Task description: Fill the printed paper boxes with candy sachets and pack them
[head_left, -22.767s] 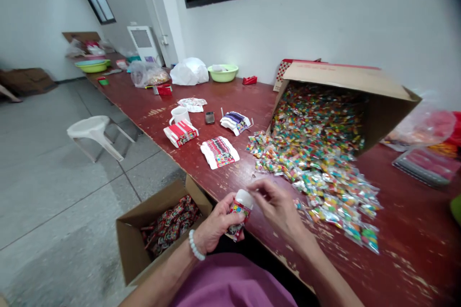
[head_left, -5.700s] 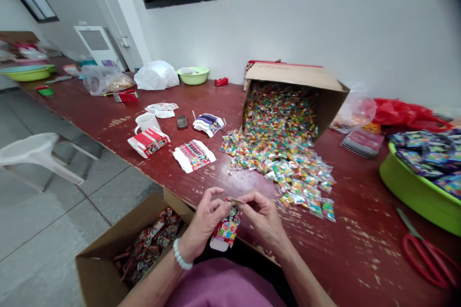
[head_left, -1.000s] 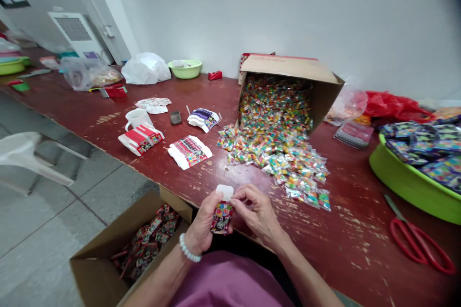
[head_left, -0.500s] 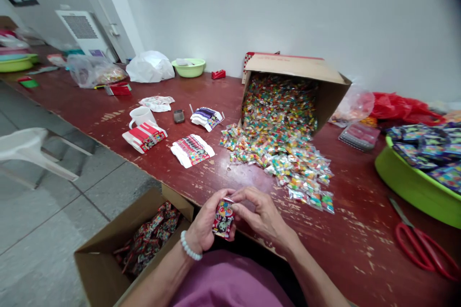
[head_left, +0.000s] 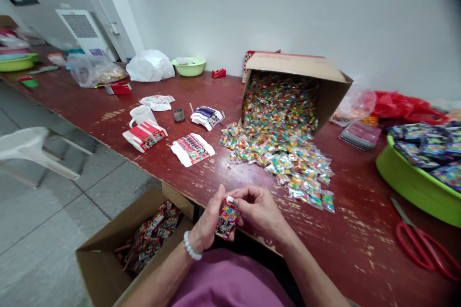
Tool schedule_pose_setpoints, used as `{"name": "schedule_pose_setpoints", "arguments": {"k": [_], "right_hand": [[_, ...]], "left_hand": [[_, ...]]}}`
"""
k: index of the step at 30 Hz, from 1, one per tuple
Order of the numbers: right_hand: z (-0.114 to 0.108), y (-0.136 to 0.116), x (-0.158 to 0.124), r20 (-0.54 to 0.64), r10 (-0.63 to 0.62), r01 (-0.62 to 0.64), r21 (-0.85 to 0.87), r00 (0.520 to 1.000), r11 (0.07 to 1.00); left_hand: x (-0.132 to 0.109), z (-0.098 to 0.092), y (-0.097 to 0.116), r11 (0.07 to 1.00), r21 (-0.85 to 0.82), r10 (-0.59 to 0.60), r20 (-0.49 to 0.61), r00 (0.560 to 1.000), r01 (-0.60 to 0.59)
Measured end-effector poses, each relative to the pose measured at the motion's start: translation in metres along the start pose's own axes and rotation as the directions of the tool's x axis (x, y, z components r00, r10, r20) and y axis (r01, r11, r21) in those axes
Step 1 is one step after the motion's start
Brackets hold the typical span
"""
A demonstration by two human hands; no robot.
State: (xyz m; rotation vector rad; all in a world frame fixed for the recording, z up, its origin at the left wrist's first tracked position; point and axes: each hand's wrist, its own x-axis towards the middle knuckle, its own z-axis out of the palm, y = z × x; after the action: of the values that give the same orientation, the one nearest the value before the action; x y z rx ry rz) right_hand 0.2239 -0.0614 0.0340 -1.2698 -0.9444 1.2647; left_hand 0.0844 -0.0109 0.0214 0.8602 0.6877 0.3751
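A small red printed candy box (head_left: 226, 220) stands tilted in my left hand (head_left: 209, 223), whose fingers wrap round its sides. My right hand (head_left: 261, 208) pinches at the top edge of the same box, where a white flap shows. Just beyond my hands, clear packets of colourful candy (head_left: 291, 165) spill over the table from a tipped cardboard carton (head_left: 333, 98). Left of the packets lie flattened red-and-white boxes (head_left: 193, 149) and a red stack of flat boxes (head_left: 145, 136) against a white mug (head_left: 142, 116).
Below the table edge, an open carton (head_left: 95, 266) holds many red printed boxes (head_left: 154, 230). Red-handled scissors (head_left: 419, 244) and a green basin (head_left: 414, 189) of dark packets are at right. A white plastic chair (head_left: 25, 146) stands on the floor at left.
The box in my left hand has tilted and shifted slightly right. My right fingers have moved at its top edge, and the white flap shows more plainly.
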Motion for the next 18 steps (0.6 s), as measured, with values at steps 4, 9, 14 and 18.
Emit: {"name": "schedule_pose_setpoints", "arguments": {"k": [4, 9, 14, 18], "right_hand": [[-0.003, -0.001, -0.008, 0.038, -0.161, 0.166, -0.233, 0.986, 0.958], [0.007, 0.016, -0.022, 0.122, -0.431, 0.424, -0.543, 0.894, 0.725], [0.024, 0.032, -0.021, 0.184, -0.45, 0.403, -0.792, 0.874, 0.458], [0.039, 0.029, -0.005, 0.226, -0.5, 0.456, -0.793, 0.836, 0.403]], "left_hand": [[-0.001, -0.003, 0.001, 0.997, -0.068, -0.048, -0.078, 0.996, 0.042], [0.003, -0.007, -0.001, 0.95, -0.31, -0.051, -0.101, 0.994, 0.017], [0.005, -0.013, -0.001, 0.932, -0.349, 0.013, -0.235, 0.972, -0.097], [0.0, -0.018, 0.001, 0.922, -0.346, 0.083, -0.264, 0.961, -0.175]]}}
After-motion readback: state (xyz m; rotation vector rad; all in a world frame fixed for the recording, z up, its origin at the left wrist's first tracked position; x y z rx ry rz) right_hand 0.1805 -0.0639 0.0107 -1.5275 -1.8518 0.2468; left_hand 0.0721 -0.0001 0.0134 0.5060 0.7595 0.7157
